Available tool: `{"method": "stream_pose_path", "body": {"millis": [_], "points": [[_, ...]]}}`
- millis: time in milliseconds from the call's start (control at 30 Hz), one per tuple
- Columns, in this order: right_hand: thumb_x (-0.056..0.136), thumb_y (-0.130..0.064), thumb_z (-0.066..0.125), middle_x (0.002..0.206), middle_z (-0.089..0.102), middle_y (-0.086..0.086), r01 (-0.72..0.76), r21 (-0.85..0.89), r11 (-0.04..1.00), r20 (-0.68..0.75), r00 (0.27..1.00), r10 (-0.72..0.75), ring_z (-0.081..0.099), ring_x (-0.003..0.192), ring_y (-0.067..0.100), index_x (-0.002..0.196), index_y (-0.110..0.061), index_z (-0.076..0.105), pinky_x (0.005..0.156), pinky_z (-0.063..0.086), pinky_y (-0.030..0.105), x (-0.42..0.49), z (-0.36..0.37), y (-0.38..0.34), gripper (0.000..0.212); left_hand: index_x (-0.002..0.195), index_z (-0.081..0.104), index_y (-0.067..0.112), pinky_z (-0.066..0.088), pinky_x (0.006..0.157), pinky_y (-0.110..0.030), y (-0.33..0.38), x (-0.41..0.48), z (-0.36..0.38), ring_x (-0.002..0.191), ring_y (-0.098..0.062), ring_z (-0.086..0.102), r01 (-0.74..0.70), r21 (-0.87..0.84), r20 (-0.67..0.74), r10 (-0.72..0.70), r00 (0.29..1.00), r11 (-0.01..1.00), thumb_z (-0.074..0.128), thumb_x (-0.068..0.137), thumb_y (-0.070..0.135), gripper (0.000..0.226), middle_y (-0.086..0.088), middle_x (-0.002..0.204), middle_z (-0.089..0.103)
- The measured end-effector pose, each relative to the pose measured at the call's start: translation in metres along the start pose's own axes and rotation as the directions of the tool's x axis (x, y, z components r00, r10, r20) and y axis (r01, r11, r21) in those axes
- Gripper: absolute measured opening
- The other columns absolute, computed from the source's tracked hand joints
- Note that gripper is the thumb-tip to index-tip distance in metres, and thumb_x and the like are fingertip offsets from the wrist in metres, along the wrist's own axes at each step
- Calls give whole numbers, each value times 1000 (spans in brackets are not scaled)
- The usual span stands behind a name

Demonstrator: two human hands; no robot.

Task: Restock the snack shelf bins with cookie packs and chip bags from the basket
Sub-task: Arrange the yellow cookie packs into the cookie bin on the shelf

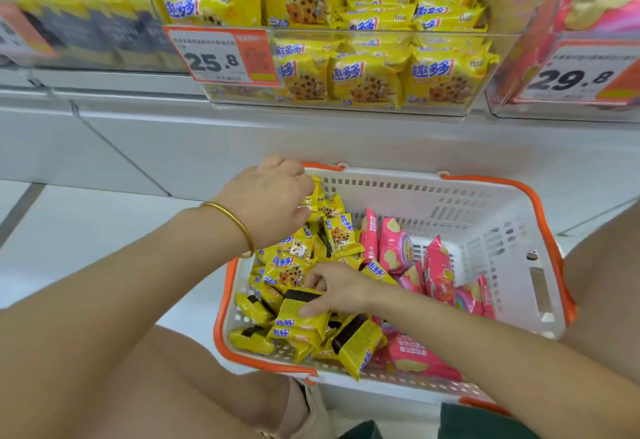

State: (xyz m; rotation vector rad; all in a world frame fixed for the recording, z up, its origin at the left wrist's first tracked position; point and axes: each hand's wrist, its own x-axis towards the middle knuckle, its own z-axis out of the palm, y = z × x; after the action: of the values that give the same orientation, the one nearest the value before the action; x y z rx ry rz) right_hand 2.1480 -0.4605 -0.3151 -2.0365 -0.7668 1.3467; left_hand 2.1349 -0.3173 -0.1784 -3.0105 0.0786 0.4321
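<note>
Both hands are down in the white basket [485,203], which has an orange rim and stands on the pale floor below the shelf. Our left hand [273,203], with a gold bangle [232,220] on the wrist, is at the far left corner of the basket; its fingers are curled and pinch the far cookie pack [313,196] on top of the pile. Our right hand [336,286] is nearer to us, and its thumb and fingers grip the near cookie pack [298,307], a yellow one that shows a dark strip on its back. Many yellow cookie packs [287,265] fill the left half of the basket, and pink chip bags [394,244] lie in the right half, some standing on edge. Above, the clear shelf bin [346,108] is already quite full of the same yellow packs, and a price tag [218,58] with 25.8 hangs on its front. Just beside it on the right, a second bin [571,116] holds pink bags and carries a tag [575,75] with 29.8.
</note>
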Motion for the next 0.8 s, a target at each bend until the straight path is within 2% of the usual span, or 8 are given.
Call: {"method": "stream_pose_path", "body": {"millis": [133,267,367,500,567,667,733,800], "points": [[84,-18,70,98,58,-3,-91,369,925,38,996,83,56,90,10,103,-14,61,71,50,24,-1,-27,7,20,132,45,24,34,104,-37,1,4,3,126,-20,33,-87,-85,155,99,983,993,49,94,38,41,1,136,42],[90,-19,56,71,63,4,-254,856,450,230,967,108,61,57,13,90,-10,59,51,50,21,-10,-58,7,9,140,37,25,33,105,-30,5,6,1,128,-16,37,-120,-228,322,191,927,966,62,87,40,60,3,140,41],[82,-19,50,71,60,8,-258,912,320,283,958,-36,55,50,12,93,-6,57,46,46,19,-19,-70,-2,19,139,37,24,38,97,-26,7,8,-5,121,-15,46,-81,-301,324,182,929,950,67,85,32,62,3,136,46],[88,-23,41,78,66,9,-167,871,462,222,973,-68,64,57,16,97,-8,58,48,52,22,-38,-85,-21,24,110,52,19,45,82,-31,2,14,-23,94,-20,57,-47,-412,180,132,975,910,68,84,28,32,-1,104,60],[97,-27,38,92,67,11,10,841,540,0,1000,-19,68,74,21,102,-12,59,58,57,29,-46,-99,-28,27,105,54,16,47,83,-37,-6,15,-34,91,-22,60,-15,-480,157,103,982,877,70,82,26,30,-3,100,63],[92,-37,43,92,67,7,351,722,596,-358,927,-112,64,82,20,101,-14,63,69,56,31,-66,-122,-48,32,95,54,18,49,82,-45,-19,13,-48,89,-27,63,-11,-567,82,69,994,824,72,80,22,24,-9,93,67],[85,-29,56,93,64,0,495,475,728,-468,842,-268,61,80,15,103,-18,63,73,54,29,-83,-135,-69,22,96,54,16,51,81,-47,-25,13,-57,87,-28,66,-22,-641,17,43,999,767,72,79,19,25,-12,90,69],[78,-15,71,94,62,-9,534,57,843,-529,732,-428,58,82,3,100,-27,62,75,51,21,-96,-147,-95,27,94,53,21,53,77,-45,-28,12,-68,79,-26,65,-53,-720,-76,-3,997,692,72,80,16,25,-14,88,69]]}}
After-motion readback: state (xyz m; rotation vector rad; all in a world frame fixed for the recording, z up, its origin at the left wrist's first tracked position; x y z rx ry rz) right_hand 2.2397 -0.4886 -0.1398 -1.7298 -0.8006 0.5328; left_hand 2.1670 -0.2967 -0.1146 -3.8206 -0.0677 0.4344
